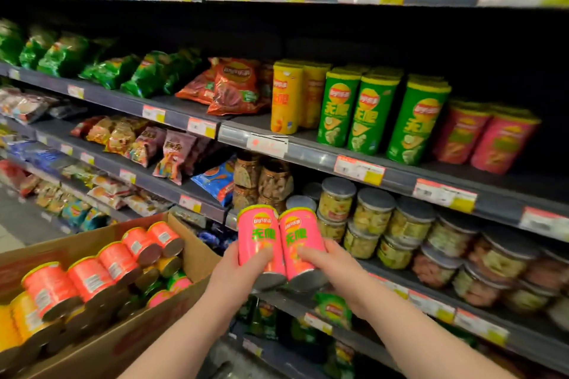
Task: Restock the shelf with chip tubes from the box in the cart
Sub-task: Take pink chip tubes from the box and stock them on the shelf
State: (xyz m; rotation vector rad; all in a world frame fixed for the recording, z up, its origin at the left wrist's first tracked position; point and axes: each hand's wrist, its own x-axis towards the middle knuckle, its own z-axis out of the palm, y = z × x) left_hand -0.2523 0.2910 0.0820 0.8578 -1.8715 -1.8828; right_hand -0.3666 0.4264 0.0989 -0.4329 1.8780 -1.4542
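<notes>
Left hand (243, 271) was wrapped round one pink tube (260, 234), right hand (329, 264) round a second pink tube (298, 237), both gripped low near the metal ends. The tubes touched side by side, just right of the box (138, 338), above its rim. The pink row (486, 138) stood far up-right of the box, beside the green tubes (360, 114). Likely risks: low grips could let the tops tip or a tube slip out. Pushing both in together could knock the green tubes off the shelf edge (400, 175).
</notes>
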